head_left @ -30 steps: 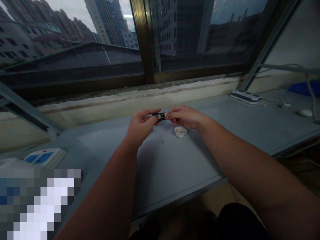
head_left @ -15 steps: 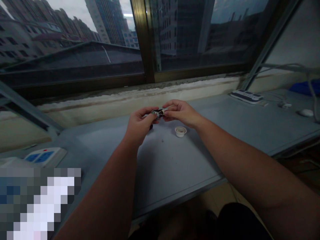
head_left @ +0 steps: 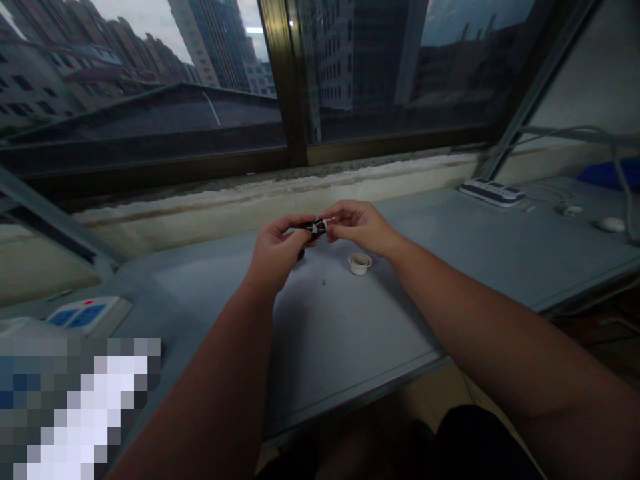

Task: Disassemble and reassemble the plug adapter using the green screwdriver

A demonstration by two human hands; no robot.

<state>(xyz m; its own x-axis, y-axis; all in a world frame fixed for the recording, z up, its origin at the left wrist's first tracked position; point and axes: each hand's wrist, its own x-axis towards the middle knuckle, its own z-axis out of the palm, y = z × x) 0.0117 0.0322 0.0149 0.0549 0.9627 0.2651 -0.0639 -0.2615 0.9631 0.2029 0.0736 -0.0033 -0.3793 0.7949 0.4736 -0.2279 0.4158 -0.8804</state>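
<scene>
Between my hands, above the grey table [head_left: 320, 353], is a small dark part with pale pieces and thin wires [head_left: 316, 228]; its kind is too small to make out. My left hand [head_left: 278, 252] pinches its left side with thumb and fingers. My right hand [head_left: 361, 225] is closed at its right end, fingertips on a thin pale wire [head_left: 330, 219]. Under my left hand a dark round object [head_left: 301, 255] shows in part. A small white ring-shaped cup [head_left: 360, 265] stands on the table below my right hand. A tiny grey bit [head_left: 324, 282] lies nearer to me.
A white power strip [head_left: 493, 192] lies at the back right, with cables and a white rounded object [head_left: 611, 225] beyond it. At the left stands a white and blue socket box [head_left: 90, 315]. The window ledge [head_left: 210, 200] runs behind the table. A blurred patch covers the lower left.
The dark part has turned slightly between my fingers, so its pale pieces and wires show differently. Both hands keep nearly the same place and grip.
</scene>
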